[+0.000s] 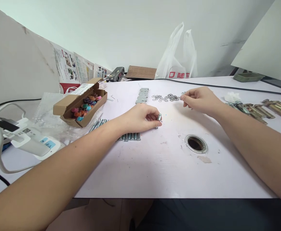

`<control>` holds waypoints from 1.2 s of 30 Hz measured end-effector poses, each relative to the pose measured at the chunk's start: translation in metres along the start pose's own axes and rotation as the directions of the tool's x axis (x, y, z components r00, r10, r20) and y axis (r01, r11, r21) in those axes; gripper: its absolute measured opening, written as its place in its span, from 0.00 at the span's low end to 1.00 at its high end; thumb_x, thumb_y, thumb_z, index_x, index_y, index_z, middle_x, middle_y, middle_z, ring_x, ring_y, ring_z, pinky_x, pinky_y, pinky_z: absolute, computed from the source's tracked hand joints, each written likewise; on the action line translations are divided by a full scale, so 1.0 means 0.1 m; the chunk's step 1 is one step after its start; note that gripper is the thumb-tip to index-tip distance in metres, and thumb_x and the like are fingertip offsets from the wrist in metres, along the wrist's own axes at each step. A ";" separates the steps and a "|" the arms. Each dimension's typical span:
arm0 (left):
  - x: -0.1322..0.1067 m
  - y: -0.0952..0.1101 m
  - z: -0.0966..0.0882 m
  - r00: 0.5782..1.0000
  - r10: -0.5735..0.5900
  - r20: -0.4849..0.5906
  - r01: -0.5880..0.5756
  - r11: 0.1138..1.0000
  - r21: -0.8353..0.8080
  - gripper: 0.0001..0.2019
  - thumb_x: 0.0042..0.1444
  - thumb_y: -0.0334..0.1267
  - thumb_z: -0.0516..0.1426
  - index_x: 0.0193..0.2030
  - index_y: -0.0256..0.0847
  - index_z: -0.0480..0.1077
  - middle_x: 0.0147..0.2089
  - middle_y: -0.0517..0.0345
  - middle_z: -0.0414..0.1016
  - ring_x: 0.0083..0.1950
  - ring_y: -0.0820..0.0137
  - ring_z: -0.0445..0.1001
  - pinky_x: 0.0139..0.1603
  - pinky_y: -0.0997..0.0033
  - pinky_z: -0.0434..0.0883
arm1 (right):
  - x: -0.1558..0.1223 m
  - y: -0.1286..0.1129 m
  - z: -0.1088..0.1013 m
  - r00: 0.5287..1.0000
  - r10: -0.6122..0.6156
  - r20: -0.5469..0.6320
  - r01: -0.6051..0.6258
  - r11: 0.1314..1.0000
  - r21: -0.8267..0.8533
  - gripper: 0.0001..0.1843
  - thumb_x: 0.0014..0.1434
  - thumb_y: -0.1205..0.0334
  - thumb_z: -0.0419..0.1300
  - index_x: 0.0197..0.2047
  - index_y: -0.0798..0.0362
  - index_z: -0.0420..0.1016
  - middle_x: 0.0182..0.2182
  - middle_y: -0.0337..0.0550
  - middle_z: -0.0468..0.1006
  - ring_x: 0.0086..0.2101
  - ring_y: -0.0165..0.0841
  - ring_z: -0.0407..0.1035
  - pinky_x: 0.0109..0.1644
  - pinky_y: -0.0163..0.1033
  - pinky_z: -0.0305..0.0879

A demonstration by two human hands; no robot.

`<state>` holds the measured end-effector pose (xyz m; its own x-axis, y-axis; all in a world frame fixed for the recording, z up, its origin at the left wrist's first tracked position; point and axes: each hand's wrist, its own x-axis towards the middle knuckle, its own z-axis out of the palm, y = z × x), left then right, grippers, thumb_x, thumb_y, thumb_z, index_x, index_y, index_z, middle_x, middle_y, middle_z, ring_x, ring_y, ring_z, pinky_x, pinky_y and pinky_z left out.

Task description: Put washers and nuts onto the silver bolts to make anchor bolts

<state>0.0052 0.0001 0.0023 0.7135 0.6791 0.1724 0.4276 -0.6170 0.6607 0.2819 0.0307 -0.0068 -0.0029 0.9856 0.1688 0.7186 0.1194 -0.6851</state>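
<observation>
My left hand [141, 118] rests on the white table [154, 170], fingers pinched round a small steel bolt [159, 117]. Just beneath that hand lies a row of bolts [130, 137]. My right hand [198, 99] is farther back, its fingertips pinched on a washer [183, 94] at the right end of a scattered pile of washers [166, 97]. A second neat row of bolts [142, 95] lies left of the pile.
An open cardboard box [81, 107] of coloured caps stands at left. Brass anchor bolts [260, 109] lie at right. A round cable hole [196, 143] sits in the tabletop. A power strip [31, 141], a plastic bag [177, 61] and a black cable [227, 86] lie around.
</observation>
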 end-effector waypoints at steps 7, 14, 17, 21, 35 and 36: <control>0.00 -0.03 0.00 1.000 -0.028 0.015 0.028 0.999 -0.034 0.08 0.54 0.40 0.62 0.36 0.38 0.78 0.35 0.55 0.81 0.38 0.68 0.78 0.41 0.67 0.73 | 0.20 -0.03 0.27 1.000 -0.015 0.007 0.016 0.961 -0.278 0.15 0.58 0.55 0.61 0.46 0.52 0.81 0.35 0.48 0.81 0.35 0.39 0.72 0.39 0.43 0.64; 0.02 -0.07 0.01 0.999 -0.009 0.037 0.012 0.996 -0.087 0.08 0.54 0.40 0.62 0.35 0.37 0.77 0.35 0.53 0.81 0.37 0.69 0.77 0.39 0.68 0.72 | 0.47 -0.04 0.45 0.999 0.012 -0.038 -0.024 0.936 -0.350 0.20 0.55 0.43 0.65 0.42 0.49 0.83 0.41 0.50 0.81 0.39 0.44 0.72 0.40 0.46 0.65; 0.02 -0.08 0.02 1.000 -0.010 0.017 0.011 0.998 -0.058 0.09 0.55 0.41 0.62 0.35 0.37 0.77 0.34 0.54 0.81 0.36 0.70 0.77 0.38 0.68 0.72 | 0.48 -0.04 0.43 0.999 0.039 0.010 -0.034 0.947 -0.318 0.15 0.55 0.47 0.65 0.35 0.51 0.82 0.34 0.47 0.80 0.32 0.39 0.70 0.36 0.44 0.64; 0.04 -0.10 0.03 0.994 -0.025 -0.109 0.024 1.000 -0.003 0.08 0.55 0.41 0.63 0.33 0.37 0.76 0.33 0.56 0.80 0.35 0.70 0.76 0.37 0.69 0.71 | 0.41 -0.10 0.37 0.998 0.037 0.060 -0.016 0.949 -0.315 0.15 0.55 0.50 0.66 0.27 0.53 0.77 0.24 0.46 0.75 0.26 0.35 0.64 0.32 0.43 0.61; 0.06 -0.08 0.04 0.990 -0.085 -0.111 0.082 0.996 -0.029 0.11 0.54 0.40 0.62 0.40 0.37 0.78 0.32 0.56 0.79 0.33 0.70 0.75 0.36 0.68 0.70 | -0.27 -0.75 0.32 0.875 -0.201 0.441 0.042 0.938 0.345 0.29 0.55 0.40 0.67 0.18 0.50 0.61 0.18 0.41 0.62 0.23 0.30 0.54 0.34 0.44 0.59; 0.06 -0.08 0.04 0.990 -0.084 -0.109 0.082 0.996 -0.027 0.11 0.54 0.40 0.62 0.41 0.37 0.78 0.32 0.57 0.79 0.33 0.70 0.75 0.35 0.69 0.69 | -0.27 -0.73 0.33 0.877 -0.201 0.436 0.043 0.938 0.345 0.28 0.55 0.40 0.67 0.18 0.50 0.62 0.18 0.41 0.62 0.23 0.30 0.55 0.34 0.44 0.59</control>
<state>0.0081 0.0078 -0.0051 0.6104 0.7678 0.1946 0.4691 -0.5484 0.6923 0.2066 -0.0006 0.0158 -0.4499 0.8928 -0.0234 0.4337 0.1955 -0.8796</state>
